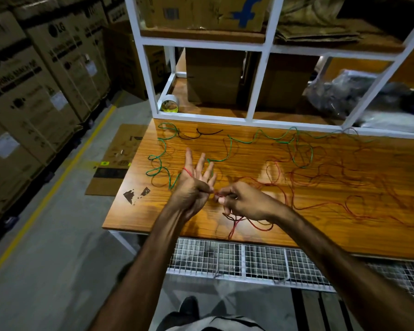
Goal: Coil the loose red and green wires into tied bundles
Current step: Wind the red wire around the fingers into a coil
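A long red wire (320,206) lies in loose loops over the right half of the wooden table (249,237). One strand crosses the palm of my left hand (194,185), whose fingers point up and spread while the thumb pins the wire at the palm's base. My right hand (244,201) pinches the same red wire just right of that thumb, and a loop hangs below it near the table's front edge. A green wire (261,137) snakes untouched along the table's far side, curling at the left (158,163).
A short black wire (201,134) lies at the back left of the table. A tape roll (169,104) sits on the white shelf frame (253,115) behind, with cardboard boxes (213,75). Stacked cartons (34,80) line the aisle on the left. A wire-mesh rack (249,259) runs below the table.
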